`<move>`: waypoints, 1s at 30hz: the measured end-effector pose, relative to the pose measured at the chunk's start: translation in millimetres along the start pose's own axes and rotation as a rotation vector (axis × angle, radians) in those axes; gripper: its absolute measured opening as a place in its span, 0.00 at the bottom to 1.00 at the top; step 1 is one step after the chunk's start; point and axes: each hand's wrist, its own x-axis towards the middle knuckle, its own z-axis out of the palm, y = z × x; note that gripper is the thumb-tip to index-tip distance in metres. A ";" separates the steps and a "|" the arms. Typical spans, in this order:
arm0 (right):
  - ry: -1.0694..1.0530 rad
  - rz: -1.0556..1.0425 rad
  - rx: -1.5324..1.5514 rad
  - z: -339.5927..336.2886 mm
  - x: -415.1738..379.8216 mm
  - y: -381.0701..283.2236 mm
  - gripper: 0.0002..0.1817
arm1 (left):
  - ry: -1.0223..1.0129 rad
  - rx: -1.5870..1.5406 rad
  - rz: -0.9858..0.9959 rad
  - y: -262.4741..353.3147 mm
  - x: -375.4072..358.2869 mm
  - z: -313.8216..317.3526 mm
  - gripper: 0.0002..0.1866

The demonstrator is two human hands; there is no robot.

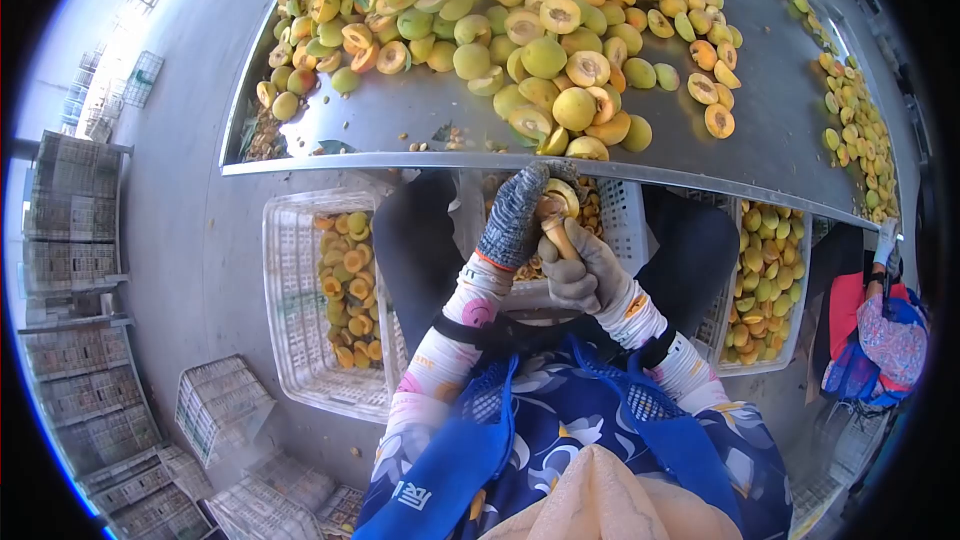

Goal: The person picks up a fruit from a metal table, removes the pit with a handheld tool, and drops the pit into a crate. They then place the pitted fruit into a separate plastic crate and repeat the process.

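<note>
Peach half at mid-frame: your left hand clamps its fingers around it, likely steadying it for the wooden-handled tool clamped in your right hand's fingers.

A single wide view is taken at head height, directed forward and steeply down, with the left hand and right hand close, the metal table beyond.

Speckled grey knit left glove, orange-edged; plain grey right glove; white printed sleeves with black bands; navy patterned top; blue straps, white lettering toward seven o'clock; dark trousers.
</note>
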 end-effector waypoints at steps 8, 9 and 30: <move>-0.168 0.001 0.052 -0.6 -5.7 2.2 0.24 | 0.382 -0.737 -0.164 -24.3 -9.6 3.1 0.24; 0.055 -0.055 -0.229 5.1 -10.2 -0.8 0.23 | 0.349 -0.681 -0.201 -28.0 -10.7 -4.9 0.28; 0.923 -0.388 -1.850 -31.8 -48.7 11.7 0.18 | 0.388 1.464 -0.433 136.2 -180.6 -239.6 0.29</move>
